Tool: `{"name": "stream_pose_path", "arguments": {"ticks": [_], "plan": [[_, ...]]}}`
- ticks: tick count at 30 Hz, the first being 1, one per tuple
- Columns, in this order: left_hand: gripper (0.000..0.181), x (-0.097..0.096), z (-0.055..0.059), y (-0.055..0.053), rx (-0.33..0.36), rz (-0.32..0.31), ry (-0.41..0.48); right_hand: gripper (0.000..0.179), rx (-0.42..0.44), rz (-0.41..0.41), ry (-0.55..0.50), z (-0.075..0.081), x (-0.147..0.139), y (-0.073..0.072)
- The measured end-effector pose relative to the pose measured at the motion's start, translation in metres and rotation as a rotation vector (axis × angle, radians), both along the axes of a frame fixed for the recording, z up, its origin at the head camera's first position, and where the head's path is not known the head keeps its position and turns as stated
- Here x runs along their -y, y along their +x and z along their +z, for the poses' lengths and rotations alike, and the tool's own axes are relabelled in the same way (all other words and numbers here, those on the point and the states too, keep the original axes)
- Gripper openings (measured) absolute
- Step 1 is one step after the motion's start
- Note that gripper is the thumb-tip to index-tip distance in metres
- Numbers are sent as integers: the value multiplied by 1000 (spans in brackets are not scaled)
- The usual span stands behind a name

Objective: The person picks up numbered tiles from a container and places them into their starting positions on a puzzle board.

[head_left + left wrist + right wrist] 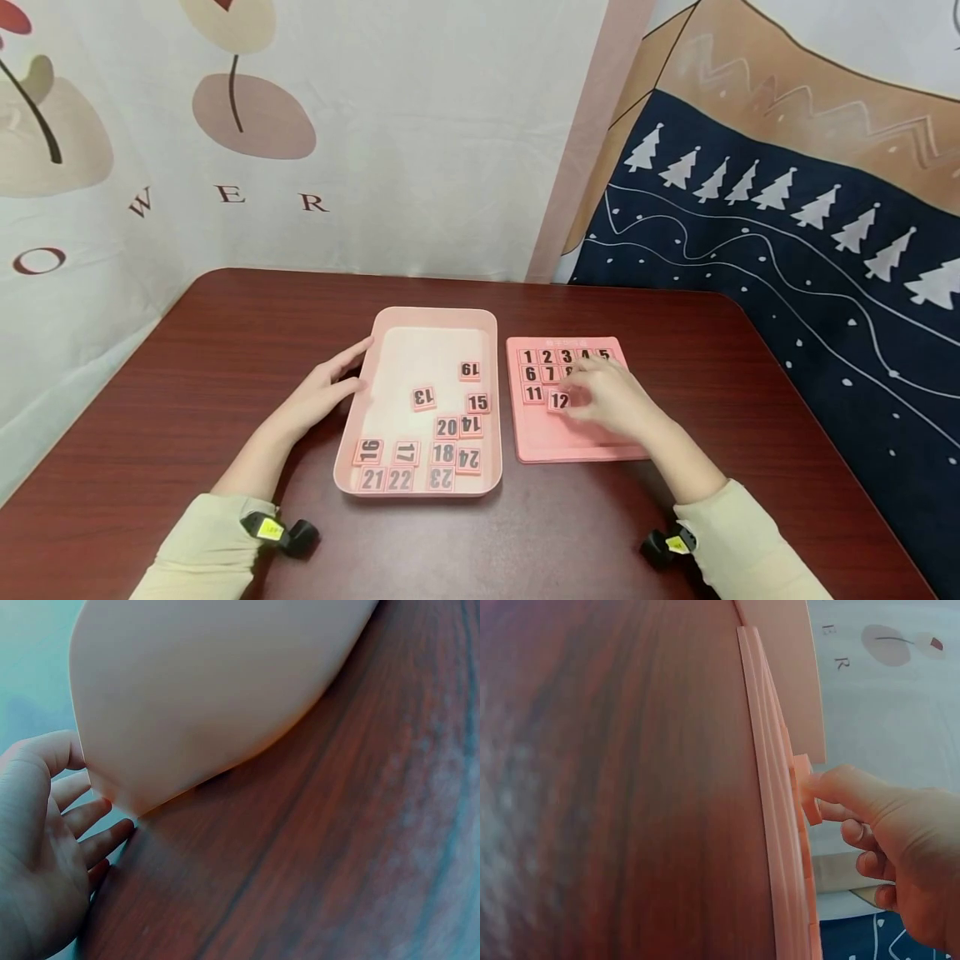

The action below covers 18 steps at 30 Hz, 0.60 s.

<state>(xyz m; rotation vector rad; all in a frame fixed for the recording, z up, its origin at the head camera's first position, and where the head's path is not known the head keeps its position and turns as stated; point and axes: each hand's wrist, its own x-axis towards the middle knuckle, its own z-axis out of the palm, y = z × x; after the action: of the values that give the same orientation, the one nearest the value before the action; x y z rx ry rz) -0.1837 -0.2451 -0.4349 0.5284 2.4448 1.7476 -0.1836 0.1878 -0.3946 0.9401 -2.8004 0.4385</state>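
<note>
Pinching tile 12 (pixel 558 402) over the pink board (pixel 543 440), just beside tile 11 (pixel 533 393), is a person's right hand (pixel 611 400). The left hand (pixel 321 395) (fingers relaxed, loosely extended) touches the tray (pixel 393 375) along its left side.

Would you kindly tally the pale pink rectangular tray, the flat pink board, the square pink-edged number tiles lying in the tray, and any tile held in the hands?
Pale pink tray: 1
Pink board: 1
Number tiles lying in the tray: 12
Number tile held in the right hand: 1
Total: 15
</note>
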Motion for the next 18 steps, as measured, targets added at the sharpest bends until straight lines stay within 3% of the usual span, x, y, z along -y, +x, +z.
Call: {"name": "stream_pose_path", "arguments": {"ticks": [10,18], "plan": [[64,0,-1,0,-6,7,-19,27,58,0,16,-7,-5,-5],[64,0,-1,0,1,5,-30,29,110,-56,5,-5,-7,-2]]}}
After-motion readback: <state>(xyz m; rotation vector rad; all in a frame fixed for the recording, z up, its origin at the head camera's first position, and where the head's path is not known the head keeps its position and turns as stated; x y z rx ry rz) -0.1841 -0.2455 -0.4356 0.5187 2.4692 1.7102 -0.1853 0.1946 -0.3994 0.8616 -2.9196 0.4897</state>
